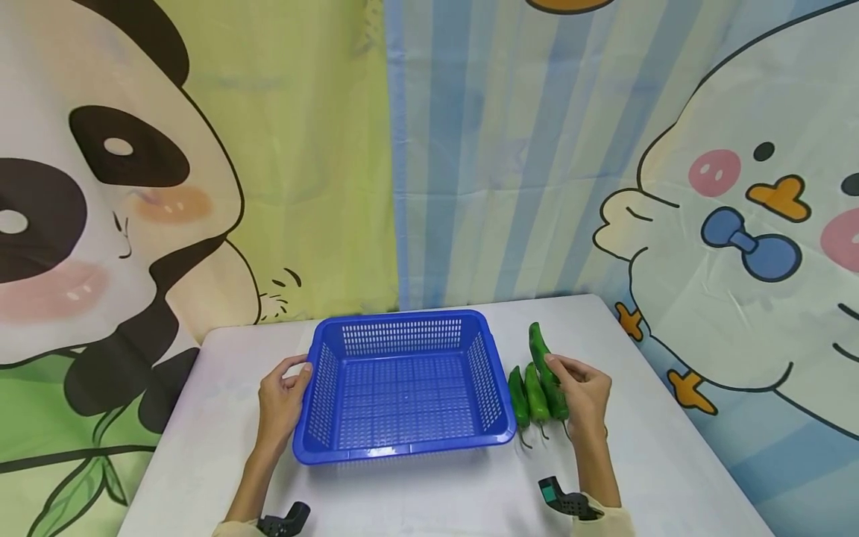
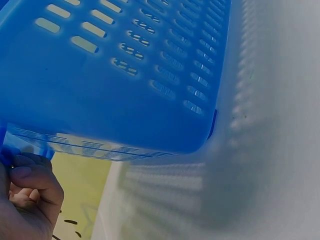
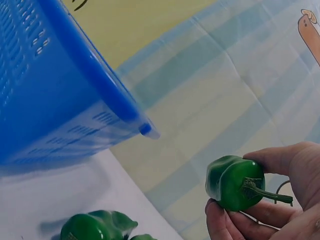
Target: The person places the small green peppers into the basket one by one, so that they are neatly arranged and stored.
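Note:
An empty blue plastic basket [image 1: 403,452] with slotted walls is in the middle of the head view. My left hand [image 1: 282,403] grips its left rim, fingers curled over the edge; the left wrist view shows this hand [image 2: 32,192] beside the basket's side wall [image 2: 100,100]. To the right of the basket, my right hand [image 1: 585,391] pinches a long green pepper [image 1: 540,347] between thumb and fingers. In the right wrist view, that pepper [image 3: 235,182] is raised, stem toward the palm. Two more green peppers, one by the basket [image 1: 518,399] and one beside it [image 1: 535,394], lie side by side.
A white cloth covers the table [image 1: 429,500], which ends at the back against a printed curtain [image 1: 470,186]. A panda figure [image 1: 121,224] is on the left and a white bird figure [image 1: 738,313] on the right. Black straps sit on both wrists.

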A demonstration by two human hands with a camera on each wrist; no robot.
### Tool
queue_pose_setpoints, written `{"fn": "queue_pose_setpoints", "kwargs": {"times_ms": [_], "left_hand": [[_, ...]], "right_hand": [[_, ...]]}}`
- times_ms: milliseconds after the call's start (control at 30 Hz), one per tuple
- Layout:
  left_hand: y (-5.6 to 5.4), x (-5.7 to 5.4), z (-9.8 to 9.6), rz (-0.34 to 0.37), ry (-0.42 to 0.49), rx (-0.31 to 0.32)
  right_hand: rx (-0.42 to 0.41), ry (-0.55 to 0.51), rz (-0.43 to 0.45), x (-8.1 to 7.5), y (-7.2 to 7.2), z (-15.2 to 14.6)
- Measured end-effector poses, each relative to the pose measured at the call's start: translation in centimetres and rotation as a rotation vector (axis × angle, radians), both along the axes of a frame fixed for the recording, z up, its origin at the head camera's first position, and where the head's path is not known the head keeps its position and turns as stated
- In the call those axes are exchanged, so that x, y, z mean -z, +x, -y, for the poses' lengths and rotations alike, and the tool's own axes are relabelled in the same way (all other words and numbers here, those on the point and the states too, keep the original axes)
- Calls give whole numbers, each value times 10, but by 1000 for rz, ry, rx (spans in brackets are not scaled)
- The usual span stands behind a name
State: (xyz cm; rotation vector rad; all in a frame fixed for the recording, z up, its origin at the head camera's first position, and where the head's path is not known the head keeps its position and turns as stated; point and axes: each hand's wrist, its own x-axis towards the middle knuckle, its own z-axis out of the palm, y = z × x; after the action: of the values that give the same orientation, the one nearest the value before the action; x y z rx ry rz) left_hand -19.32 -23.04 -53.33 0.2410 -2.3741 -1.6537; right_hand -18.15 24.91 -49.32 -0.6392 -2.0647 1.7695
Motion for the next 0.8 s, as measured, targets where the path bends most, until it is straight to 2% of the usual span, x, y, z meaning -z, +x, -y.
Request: {"fn": "queue_pose_setpoints", "kwargs": {"times_ms": [267,533,800], "left_hand": [[-3,0,-1,-17,-7,2],[2,0,-1,9,-3,-4],[0,0,0,-1,-4,0]], "right_hand": [[-23,-19,-10,-3,-2,11],[-40,-76,-14,-4,0,20],[-61,-103,-17,-8,-3,26]]}}
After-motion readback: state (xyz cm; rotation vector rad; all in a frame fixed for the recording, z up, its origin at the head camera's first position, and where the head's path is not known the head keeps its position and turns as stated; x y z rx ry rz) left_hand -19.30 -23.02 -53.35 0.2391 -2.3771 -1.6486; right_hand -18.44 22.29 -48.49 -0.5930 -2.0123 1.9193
